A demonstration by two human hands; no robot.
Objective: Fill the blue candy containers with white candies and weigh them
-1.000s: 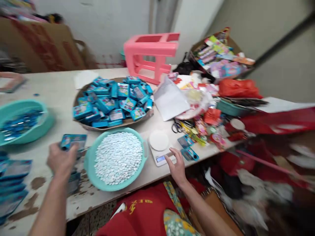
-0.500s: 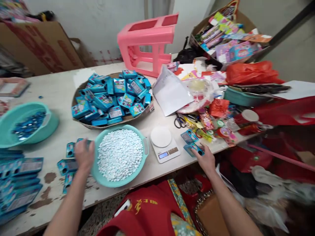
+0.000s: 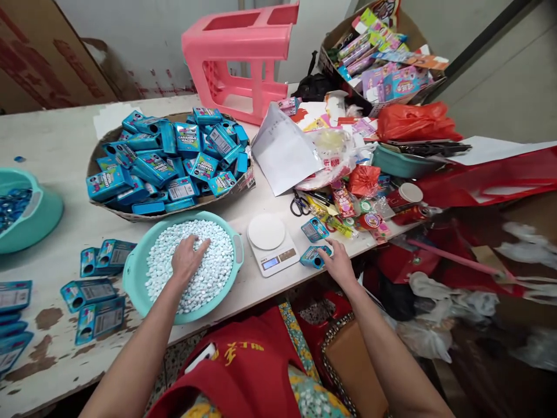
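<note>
My left hand (image 3: 188,261) rests on the small white candies (image 3: 209,281) in a turquoise plastic bowl (image 3: 133,273). Its thumb stands apart from the fingers, and the fingertips touch the candies. On the right, the thumb and fingers of my right hand (image 3: 340,264) grip the near edge of a small blue candy box (image 3: 311,257) lying on the table. A second blue candy box (image 3: 315,229) lies just behind it. Between the bowl and these boxes sits a white kitchen scale (image 3: 275,247) with a round platform and a lit display.
Behind the bowl, a cardboard tray (image 3: 174,210) is heaped with blue boxes. More boxes (image 3: 102,318) lie left of the bowl, near another turquoise basin (image 3: 47,212). A pink stool (image 3: 237,46), paper sheet (image 3: 285,148), scissors (image 3: 300,203) and wrapped sweets (image 3: 343,226) occupy the back and right.
My left hand has moved right, from the blue boxes beside the bowl into the candies. My right hand stays at the same blue box. The view has shifted right.
</note>
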